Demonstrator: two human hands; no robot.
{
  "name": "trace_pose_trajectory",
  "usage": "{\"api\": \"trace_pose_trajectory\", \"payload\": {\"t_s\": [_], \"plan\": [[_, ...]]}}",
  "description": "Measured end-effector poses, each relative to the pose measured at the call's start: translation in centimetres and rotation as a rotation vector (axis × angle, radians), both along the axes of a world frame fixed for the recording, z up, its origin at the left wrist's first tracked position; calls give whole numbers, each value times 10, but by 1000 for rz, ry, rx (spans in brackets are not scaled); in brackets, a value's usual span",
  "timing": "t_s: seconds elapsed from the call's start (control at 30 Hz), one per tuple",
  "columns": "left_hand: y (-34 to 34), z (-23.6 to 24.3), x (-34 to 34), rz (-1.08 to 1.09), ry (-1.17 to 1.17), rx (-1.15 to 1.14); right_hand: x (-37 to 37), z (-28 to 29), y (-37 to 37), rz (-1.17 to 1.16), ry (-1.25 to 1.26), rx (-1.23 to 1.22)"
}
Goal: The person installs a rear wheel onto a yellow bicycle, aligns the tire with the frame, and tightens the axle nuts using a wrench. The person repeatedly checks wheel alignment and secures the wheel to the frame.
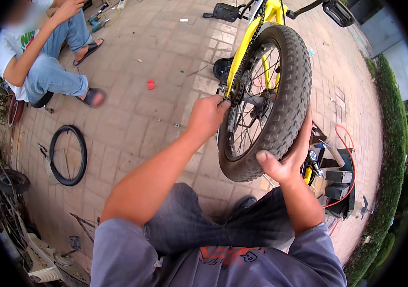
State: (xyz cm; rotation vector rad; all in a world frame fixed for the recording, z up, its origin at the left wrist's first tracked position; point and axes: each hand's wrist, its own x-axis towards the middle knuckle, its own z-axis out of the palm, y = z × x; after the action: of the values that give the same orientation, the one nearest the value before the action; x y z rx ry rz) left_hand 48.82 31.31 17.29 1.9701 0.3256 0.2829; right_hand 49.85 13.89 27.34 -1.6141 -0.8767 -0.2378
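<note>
A yellow bicycle frame (pixel 242 50) stands before me, its rear wheel with a fat knobby black tyre (pixel 288 91) turned toward me. At the wheel's left side, my left hand (pixel 209 115) is closed, thumb and fingers pinched at the axle end beside the chain (pixel 252 38) and sprocket. What lies between those fingers is too small to tell. My right hand (pixel 285 165) grips the tyre low on its right side, thumb on the tread and fingers stretched along the far sidewall, partly hidden. Two black pedals (pixel 225 13) show at the top.
Left, a black tyre (pixel 68 155) lies on the paving. A person in jeans (pixel 58 79) sits at upper left. Dark toolboxes (pixel 338 184), tools and an orange hose (pixel 352 158) lie right of the wheel. A partly stripped scooter (pixel 41 258) is at lower left; a hedge (pixel 391 119) runs along the right.
</note>
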Motion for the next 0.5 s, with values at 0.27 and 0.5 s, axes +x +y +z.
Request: {"api": "trace_pose_trajectory", "payload": {"t_s": [0.27, 0.5], "plan": [[1, 10, -4, -5, -97, 239, 3, 5, 3, 38, 228, 119], [-1, 7, -5, -26, 22, 186, 3, 8, 4, 27, 275, 150]]}}
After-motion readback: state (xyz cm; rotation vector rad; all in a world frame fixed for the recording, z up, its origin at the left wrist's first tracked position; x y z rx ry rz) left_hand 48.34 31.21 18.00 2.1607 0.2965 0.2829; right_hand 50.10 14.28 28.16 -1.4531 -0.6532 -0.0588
